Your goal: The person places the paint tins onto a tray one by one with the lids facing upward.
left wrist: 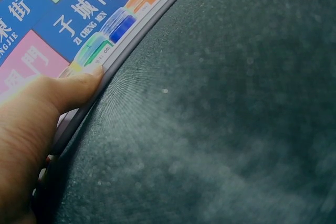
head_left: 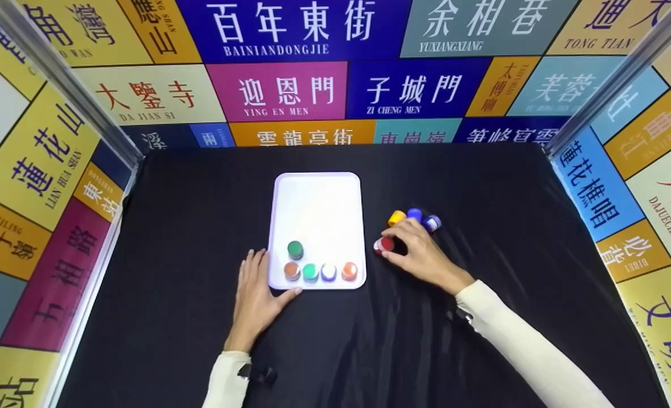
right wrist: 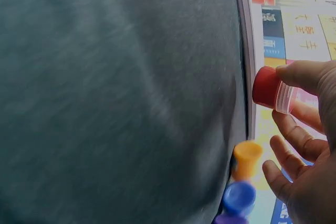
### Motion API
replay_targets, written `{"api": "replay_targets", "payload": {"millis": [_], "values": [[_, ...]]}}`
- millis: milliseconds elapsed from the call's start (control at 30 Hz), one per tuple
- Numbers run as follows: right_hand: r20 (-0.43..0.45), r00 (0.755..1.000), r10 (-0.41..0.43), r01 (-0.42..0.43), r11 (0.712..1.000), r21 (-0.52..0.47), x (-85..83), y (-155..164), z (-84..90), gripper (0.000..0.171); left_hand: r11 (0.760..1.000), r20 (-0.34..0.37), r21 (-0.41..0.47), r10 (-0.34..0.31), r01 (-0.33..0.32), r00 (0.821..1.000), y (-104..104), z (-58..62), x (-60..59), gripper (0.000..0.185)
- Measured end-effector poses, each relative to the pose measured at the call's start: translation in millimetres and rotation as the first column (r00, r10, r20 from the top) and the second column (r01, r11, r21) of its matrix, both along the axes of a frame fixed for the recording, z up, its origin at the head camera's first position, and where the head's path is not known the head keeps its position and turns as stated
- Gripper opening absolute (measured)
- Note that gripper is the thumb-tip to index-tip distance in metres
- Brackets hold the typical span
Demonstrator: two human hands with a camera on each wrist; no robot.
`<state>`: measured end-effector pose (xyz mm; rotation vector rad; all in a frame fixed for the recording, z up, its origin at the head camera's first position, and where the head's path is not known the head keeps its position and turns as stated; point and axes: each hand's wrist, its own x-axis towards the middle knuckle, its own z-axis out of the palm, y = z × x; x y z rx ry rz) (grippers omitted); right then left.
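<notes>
Leftmost, the left hand (head_left: 259, 297) lies flat on the black table (head_left: 171, 255), fingers straight, its thumb pressed to the near left corner of the white tray (head_left: 318, 198), seemingly steadying it. On the tray stand five small capped jars: a dark green jar (head_left: 295, 249) behind a near-edge row of an orange-brown jar (head_left: 292, 270), a green jar (head_left: 310, 272), a white-capped jar (head_left: 328, 271) and an orange jar (head_left: 349, 271). Just right of the tray, the right hand (head_left: 417, 252) pinches the red-capped jar (head_left: 384, 244) between thumb and fingertips; the wrist view shows the jar held on its side. Behind that hand a yellow jar (head_left: 396, 217), a blue jar (head_left: 414, 215) and a purple jar (head_left: 432, 222) lie close together on the cloth. The step in hand looks like carrying jars one by one onto the tray, with the red one just gripped. By my judgement the next move calls for turning it upright and setting it beside the dark green jar, without knocking the near row.
</notes>
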<state>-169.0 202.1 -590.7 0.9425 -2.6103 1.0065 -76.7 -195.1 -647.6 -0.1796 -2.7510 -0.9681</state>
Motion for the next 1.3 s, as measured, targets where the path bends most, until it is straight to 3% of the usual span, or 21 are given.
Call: {"api": "replay_targets", "payload": {"millis": [567,933,1300], "values": [[-0.022,0.993,0.117,-0.117,0.993,-0.012,-14.4,-52.3,2.8,0.035,1.0,0.036,0.012,0.006,-0.007,0.999,-1.4,-0.1,-0.3,0.116],[0.007,0.987,0.162,-0.162,0.986,0.036,-21.6,-82.6,4.2,0.036,1.0,0.028,0.018,0.001,-0.002,1.0,-1.6,-0.2,0.6,0.115],[0.011,0.978,0.211,-0.211,0.974,0.087,-25.8,-102.6,4.9,0.035,1.0,0.062,0.016,0.008,-0.009,0.998,-1.4,0.2,0.4,0.116]]}}
